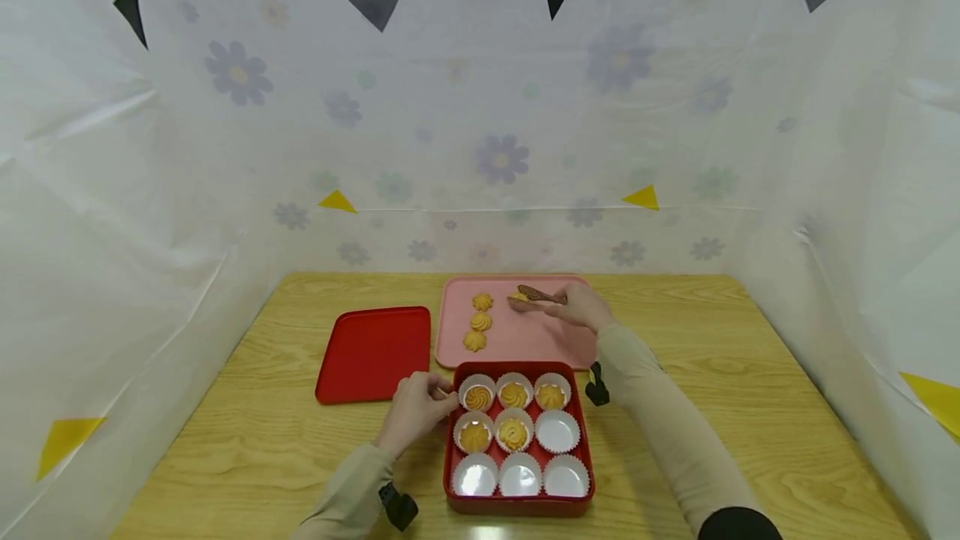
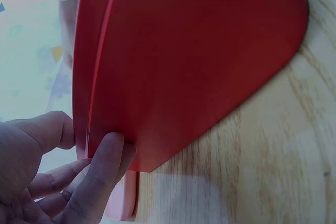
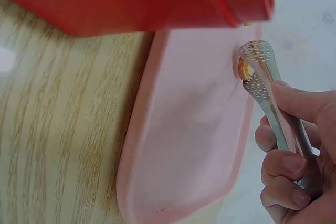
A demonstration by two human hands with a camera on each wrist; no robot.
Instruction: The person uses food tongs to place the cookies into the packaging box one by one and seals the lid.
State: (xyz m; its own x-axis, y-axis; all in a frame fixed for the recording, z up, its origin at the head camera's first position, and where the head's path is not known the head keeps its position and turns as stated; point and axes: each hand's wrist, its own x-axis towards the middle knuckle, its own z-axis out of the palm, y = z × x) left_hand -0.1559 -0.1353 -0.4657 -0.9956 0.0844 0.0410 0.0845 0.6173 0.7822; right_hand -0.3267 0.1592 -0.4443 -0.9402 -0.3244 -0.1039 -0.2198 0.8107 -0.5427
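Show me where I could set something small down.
The table is bare right of the pink tray and right sleeve, and left of the red lid. It's crowded where the left hand is between lid and red box, and where box and tray nearly meet.

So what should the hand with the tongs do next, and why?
Probably the right hand should gently lift the cookie with its tongs: that cookie already sits between the tong tips, and four white cups in the red box hold no cookie yet.
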